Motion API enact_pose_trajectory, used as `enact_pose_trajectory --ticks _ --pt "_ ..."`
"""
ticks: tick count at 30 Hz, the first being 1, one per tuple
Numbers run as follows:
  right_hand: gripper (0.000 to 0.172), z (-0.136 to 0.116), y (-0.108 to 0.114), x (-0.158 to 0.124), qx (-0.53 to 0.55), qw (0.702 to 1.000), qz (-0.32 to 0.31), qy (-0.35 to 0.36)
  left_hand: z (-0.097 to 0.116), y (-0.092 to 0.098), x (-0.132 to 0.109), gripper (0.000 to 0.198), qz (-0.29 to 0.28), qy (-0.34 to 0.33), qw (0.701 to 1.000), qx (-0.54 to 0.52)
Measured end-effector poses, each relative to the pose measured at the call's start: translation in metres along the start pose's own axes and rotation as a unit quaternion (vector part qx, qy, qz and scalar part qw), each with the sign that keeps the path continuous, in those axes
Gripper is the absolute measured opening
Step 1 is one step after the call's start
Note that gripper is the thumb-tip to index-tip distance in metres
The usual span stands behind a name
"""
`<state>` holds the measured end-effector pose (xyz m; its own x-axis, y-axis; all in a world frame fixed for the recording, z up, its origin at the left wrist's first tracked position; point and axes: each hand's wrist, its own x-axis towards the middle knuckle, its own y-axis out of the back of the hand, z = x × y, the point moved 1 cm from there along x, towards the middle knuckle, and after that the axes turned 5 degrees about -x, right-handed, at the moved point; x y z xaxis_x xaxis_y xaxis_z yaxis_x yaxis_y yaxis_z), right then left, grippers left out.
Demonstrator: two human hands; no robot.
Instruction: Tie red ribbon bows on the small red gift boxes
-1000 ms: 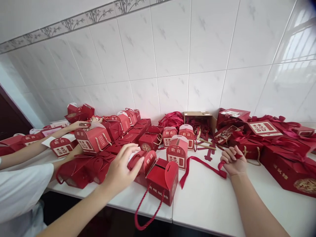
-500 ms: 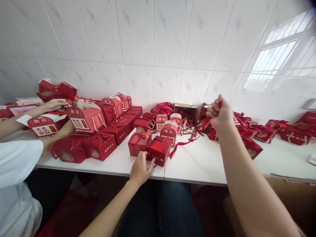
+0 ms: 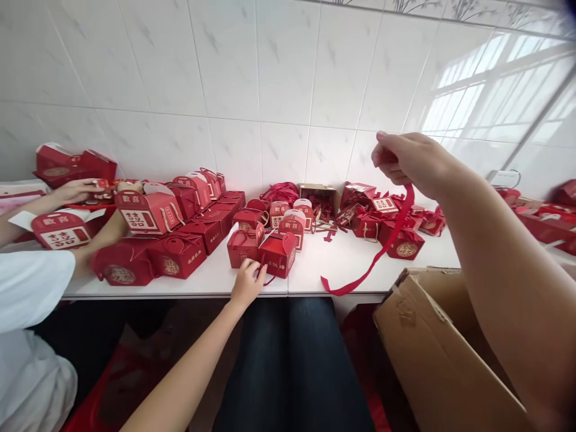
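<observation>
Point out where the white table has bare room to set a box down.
Bare white table lies between the open red box at the left hand and the ribbon hanging from the right hand. A thin front strip is free. The wall side is crowded with boxes.

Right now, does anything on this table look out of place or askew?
Yes: the long red ribbon pinched in the raised right hand trails over the white table's edge, above an open brown cardboard box.

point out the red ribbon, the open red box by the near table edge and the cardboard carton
red ribbon (image 3: 390,235), head view, mid-length of the hanging strip
open red box (image 3: 276,257), head view, its front face
cardboard carton (image 3: 432,354), head view, its outer flap
</observation>
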<state>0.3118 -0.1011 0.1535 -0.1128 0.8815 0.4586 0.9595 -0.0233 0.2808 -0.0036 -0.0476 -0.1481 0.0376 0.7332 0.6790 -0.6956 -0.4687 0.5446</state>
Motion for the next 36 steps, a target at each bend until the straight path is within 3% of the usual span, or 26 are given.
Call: enact_pose_trajectory --ticks 5,7,11,15,21,24,28,32,36 --pt "0.038 0.002 -0.022 -0.017 -0.175 0.984 -0.019 -0.014 0.0 0.0 0.002 0.025 0.001 0.009 1.0 -0.019" --pt "0.031 0.02 -0.036 -0.021 -0.256 0.966 -0.025 0.001 0.001 0.001 0.003 0.026 -0.002 0.013 1.0 -0.018" --pt "0.018 0.077 -0.061 -0.02 -0.393 0.911 -0.122 0.031 0.005 0.002 0.004 0.028 -0.006 0.022 1.0 -0.007" --pt "0.019 0.124 -0.074 -0.015 -0.426 0.886 -0.177 0.054 0.006 0.001 0.006 0.03 0.002 0.018 1.0 0.009" --pt "0.011 0.157 -0.084 -0.001 -0.451 0.847 -0.268 0.085 0.002 0.0 0.008 0.031 0.012 0.002 0.999 0.038" --pt "0.012 0.173 -0.092 0.013 -0.434 0.856 -0.27 0.083 0.0 0.0 0.007 0.032 0.012 0.001 0.999 0.047" --pt "0.017 0.198 -0.105 0.024 -0.386 0.891 -0.228 0.073 0.003 0.002 0.008 0.029 0.025 0.008 0.998 0.056" --pt "0.019 0.222 -0.114 0.018 -0.337 0.918 -0.202 0.053 0.005 0.003 0.005 0.02 0.031 0.029 0.998 0.044" --pt "0.021 0.231 -0.118 0.01 -0.257 0.946 -0.197 0.009 0.008 0.006 0.0 0.014 0.035 0.046 0.998 0.023"
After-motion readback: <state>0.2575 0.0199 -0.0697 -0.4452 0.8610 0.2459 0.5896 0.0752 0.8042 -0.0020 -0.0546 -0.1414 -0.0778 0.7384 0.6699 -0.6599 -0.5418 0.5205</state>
